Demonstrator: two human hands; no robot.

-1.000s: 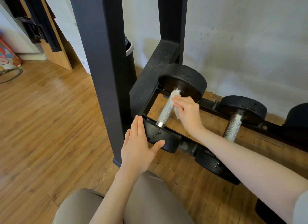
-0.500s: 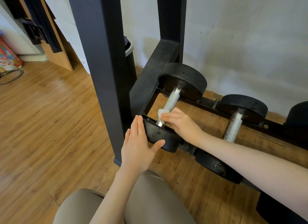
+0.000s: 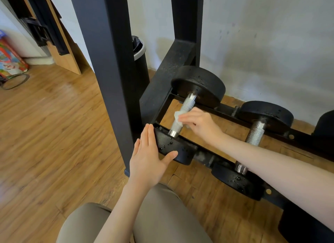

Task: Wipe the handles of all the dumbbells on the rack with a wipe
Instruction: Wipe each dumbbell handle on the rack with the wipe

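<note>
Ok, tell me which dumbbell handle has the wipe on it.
The knurled metal handle of the leftmost black dumbbell, beside the rack post: the right hand presses the white wipe there. The neighbouring handle is bare.

No text can be read — no labels, no numbers.

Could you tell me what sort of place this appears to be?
Probably a home gym or a small workout room. Black dumbbells with knurled metal handles lie across a low black rack standing on a wooden floor against a plain white wall; a bin stands behind the rack.
</note>
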